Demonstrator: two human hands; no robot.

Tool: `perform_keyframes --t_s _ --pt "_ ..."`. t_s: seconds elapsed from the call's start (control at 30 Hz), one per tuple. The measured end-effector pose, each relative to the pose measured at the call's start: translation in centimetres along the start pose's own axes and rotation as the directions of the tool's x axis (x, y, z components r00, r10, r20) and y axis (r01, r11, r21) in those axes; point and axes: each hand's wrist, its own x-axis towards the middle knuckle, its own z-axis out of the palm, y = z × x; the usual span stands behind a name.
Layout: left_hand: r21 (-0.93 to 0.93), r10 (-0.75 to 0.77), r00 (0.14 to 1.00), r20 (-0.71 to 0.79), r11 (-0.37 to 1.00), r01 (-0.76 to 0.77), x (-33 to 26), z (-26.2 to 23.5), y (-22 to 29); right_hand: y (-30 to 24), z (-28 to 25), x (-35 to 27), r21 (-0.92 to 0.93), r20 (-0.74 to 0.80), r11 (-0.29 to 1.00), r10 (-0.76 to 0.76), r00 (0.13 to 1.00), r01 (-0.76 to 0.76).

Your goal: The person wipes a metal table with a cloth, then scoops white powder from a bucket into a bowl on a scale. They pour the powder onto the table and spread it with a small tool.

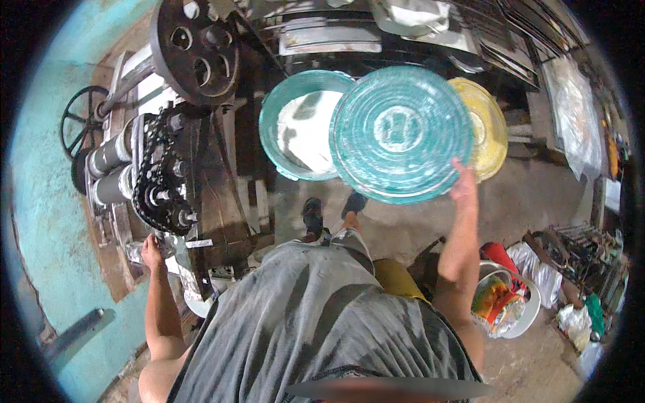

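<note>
The right hand (pixel 463 183) is up in front of the person, fingers curled over the lower right rim of a big teal basin (pixel 401 132), which it holds tilted so the ringed underside faces upward; the basin spreads up and to the left from that hand, so the grip sits at one edge and the whole weight hangs away from it. Taking this held basin as the marker: a second teal basin (pixel 302 127) lies just to its left and partly beneath it, with a white floury mass inside; a yellow basin (pixel 489 127) peeks out from behind its right side. That makes three basins, two teal and one yellow. Far to the left of the held basin stands a grimy machine (pixel 168 161) with a chain, rollers and a perforated wheel; the left hand (pixel 150 250) rests at its lower edge, seemingly closed on a small part, though I cannot tell for sure. The right hand is plainly the nearer one. Below and right of the basin sits a white bucket (pixel 514 302) of coloured packets.
</note>
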Motion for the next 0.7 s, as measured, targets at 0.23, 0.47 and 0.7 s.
perform_keyframes --t_s 0.23,0.47,0.7 --pt "0.025 0.033 0.999 -0.018 0.999 -0.033 -1.8 1.5 2.0 21.1 -2.4 7.2 -0.097 -0.241 0.917 0.356 0.903 -0.387" --pt "0.088 0.015 1.000 0.014 0.996 -0.017 -2.6 1.5 2.9 26.9 6.5 8.8 -0.340 -0.292 0.835 0.345 0.892 -0.433" --pt "0.121 0.035 0.999 -0.020 0.992 -0.032 -2.3 1.9 3.0 29.3 15.0 7.1 -0.724 -0.258 0.541 0.364 0.895 -0.429"
